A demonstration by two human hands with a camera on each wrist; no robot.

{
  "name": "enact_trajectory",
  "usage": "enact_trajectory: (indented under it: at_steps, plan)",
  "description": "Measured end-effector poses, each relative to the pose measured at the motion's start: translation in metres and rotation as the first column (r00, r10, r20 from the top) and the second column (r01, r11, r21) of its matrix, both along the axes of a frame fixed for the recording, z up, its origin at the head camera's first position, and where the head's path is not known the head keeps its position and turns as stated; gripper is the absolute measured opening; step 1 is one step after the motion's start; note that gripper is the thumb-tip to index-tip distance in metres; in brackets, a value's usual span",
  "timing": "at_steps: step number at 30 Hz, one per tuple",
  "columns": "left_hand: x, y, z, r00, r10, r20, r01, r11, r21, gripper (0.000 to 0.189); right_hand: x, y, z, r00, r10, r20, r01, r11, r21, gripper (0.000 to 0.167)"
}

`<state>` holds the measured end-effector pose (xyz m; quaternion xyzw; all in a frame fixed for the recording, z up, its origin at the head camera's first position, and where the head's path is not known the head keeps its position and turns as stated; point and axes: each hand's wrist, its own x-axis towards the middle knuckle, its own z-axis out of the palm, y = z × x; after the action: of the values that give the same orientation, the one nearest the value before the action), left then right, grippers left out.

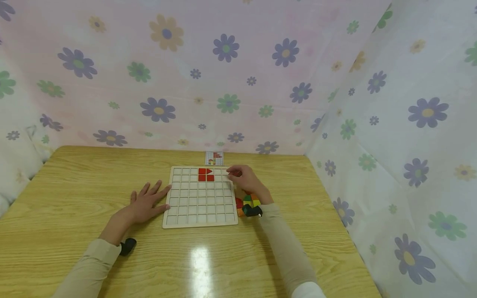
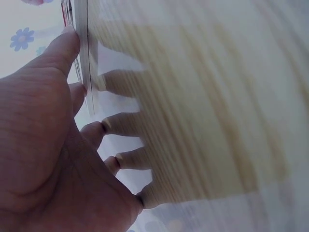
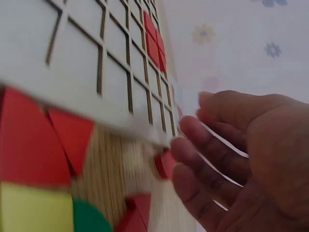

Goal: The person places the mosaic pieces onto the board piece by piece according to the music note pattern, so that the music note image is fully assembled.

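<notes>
Your left hand (image 1: 145, 205) is spread wide, thumb and index finger against the left edge of the board (image 1: 203, 207) on the worktop (image 1: 294, 186). Your right hand (image 1: 246, 179) curls narrowly at its far right corner; whether that grip holds a block, I cannot tell. Red tiles (image 1: 202, 177) sit in the far rows. A low right wrist could scatter the loose blocks (image 1: 247, 200) beside the right edge; pushing too hard leftward-to-right could skid the board.
</notes>
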<state>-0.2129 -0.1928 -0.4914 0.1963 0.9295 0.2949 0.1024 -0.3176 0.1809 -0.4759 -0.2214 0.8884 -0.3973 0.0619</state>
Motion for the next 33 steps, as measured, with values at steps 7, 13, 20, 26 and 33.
enact_trajectory:
  at_steps: [7, 13, 20, 26, 33]
  plan:
    - [-0.001, 0.0, -0.001, 1.0, 0.001, 0.012, -0.001, 1.0, -0.005, 0.072, 0.0, 0.032, 0.0, 0.998, -0.032, 0.049, 0.027, 0.994, 0.106, 0.028]
    - [0.0, 0.0, 0.001, 1.0, 0.0, 0.018, 0.0, 1.0, -0.02, 0.073, 0.004, 0.051, 0.0, 0.997, -0.07, 0.034, 0.066, 0.99, 0.127, 0.028]
    - [-0.001, 0.001, 0.0, 1.0, 0.004, 0.024, -0.003, 1.0, -0.014, 0.072, 0.012, 0.056, 0.004, 0.993, -0.065, 0.094, 0.049, 0.986, 0.162, 0.025]
    - [-0.001, 0.0, -0.001, 1.0, 0.004, 0.023, -0.003, 1.0, -0.013, 0.072, 0.014, 0.051, 0.0, 0.989, -0.1, 0.105, 0.08, 0.98, 0.181, 0.024]
    - [-0.001, 0.001, -0.002, 1.0, 0.003, 0.02, -0.003, 1.0, -0.009, 0.072, 0.019, 0.042, 0.005, 0.993, -0.086, 0.078, 0.069, 0.977, 0.2, 0.01]
